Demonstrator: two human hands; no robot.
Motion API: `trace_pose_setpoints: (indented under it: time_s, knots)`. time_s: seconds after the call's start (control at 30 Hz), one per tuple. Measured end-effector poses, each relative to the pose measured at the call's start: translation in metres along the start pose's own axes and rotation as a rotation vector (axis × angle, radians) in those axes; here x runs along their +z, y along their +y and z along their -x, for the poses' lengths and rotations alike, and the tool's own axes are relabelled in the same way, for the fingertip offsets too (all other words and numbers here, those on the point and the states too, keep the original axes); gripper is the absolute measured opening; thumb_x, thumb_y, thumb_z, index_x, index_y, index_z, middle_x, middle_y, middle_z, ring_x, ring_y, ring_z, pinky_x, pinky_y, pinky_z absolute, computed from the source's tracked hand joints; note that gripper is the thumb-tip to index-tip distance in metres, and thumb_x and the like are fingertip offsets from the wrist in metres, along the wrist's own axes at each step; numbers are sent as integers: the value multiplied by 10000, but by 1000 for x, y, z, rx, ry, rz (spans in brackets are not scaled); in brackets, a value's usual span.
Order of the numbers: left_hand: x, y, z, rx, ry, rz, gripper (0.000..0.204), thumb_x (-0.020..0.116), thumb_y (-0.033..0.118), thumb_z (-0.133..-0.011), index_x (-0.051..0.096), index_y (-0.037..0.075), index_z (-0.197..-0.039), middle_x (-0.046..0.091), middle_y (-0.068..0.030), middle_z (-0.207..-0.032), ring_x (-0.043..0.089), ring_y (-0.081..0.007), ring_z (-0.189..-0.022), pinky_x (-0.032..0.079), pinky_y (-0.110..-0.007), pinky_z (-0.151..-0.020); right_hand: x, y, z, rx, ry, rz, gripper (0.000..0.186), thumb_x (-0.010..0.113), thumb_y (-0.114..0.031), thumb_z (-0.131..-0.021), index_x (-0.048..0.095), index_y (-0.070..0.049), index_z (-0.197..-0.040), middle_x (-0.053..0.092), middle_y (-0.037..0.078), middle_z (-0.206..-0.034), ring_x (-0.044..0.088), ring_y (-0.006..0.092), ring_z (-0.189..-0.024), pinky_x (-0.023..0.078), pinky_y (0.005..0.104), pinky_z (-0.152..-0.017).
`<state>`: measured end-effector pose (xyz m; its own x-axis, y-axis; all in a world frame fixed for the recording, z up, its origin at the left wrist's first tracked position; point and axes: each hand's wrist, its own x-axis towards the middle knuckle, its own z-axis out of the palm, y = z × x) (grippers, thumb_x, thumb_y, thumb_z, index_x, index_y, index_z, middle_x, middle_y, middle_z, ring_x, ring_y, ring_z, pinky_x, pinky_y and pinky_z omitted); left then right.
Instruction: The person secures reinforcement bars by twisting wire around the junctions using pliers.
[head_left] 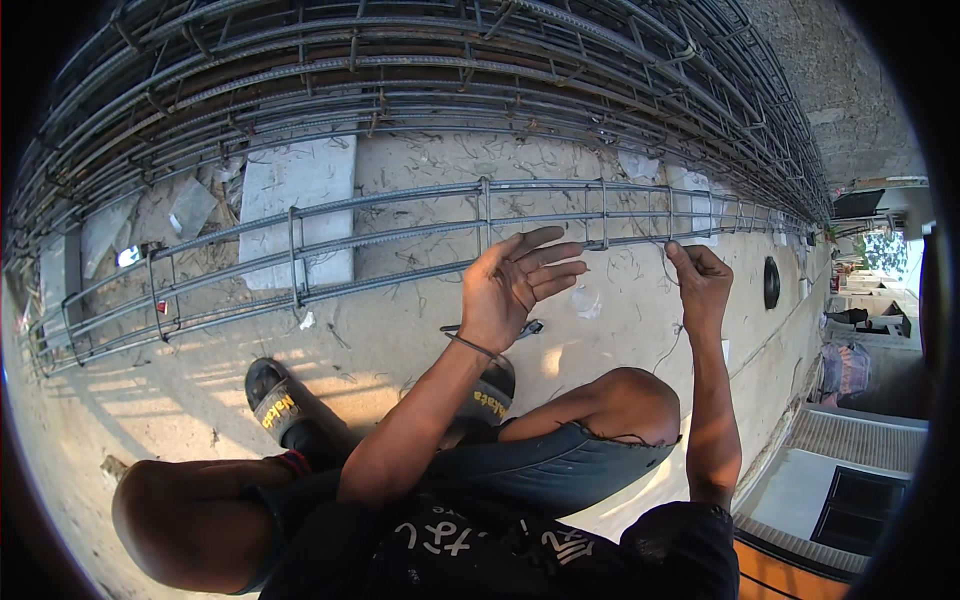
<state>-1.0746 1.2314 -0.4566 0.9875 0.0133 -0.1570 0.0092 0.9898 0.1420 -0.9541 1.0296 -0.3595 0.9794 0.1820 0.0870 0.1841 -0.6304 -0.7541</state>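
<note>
A long, narrow steel rebar cage (390, 199) with square ties lies crosswise in front of me. My left hand (515, 280) is raised just on the near side of it, palm showing and fingers spread with nothing held. To its right, my right hand (700, 290) pinches a thin tie wire (668, 265) at the cage's lower bar; the loose length hangs down. Behind my left wrist, a dark tool (532, 328) lies on the concrete, partly hidden.
Stacked rebar cages (450, 70) fill the upper view. Pale slabs (270, 175) lie under the near cage. A black ring (771, 282) rests on the concrete (600, 340) at right. My crossed, sandalled legs are below; a building with a window (855, 510) stands at lower right.
</note>
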Motion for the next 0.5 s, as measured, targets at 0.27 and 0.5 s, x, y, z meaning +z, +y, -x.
trace_pose_setpoints:
  time_s: [0.27, 0.5]
  knots:
    - [10, 3, 0, 237, 563, -628, 552, 613, 348, -892, 473, -95, -1190, 628, -187, -953, 631, -180, -700, 515, -265, -501, 48, 4, 44, 72, -309, -161, 174, 722, -98, -806, 623, 6, -707, 499, -44, -553, 338, 20, -494, 242, 214, -457]
    - [12, 55, 6, 542, 412, -558, 389, 546, 329, -944, 595, -51, -881, 629, -104, -702, 587, -122, -550, 460, -238, -439, 77, -24, 26, -95, -832, -124, 158, 676, -113, -845, 558, -9, -860, 617, 27, -722, 494, 51, -612, 378, 214, -555]
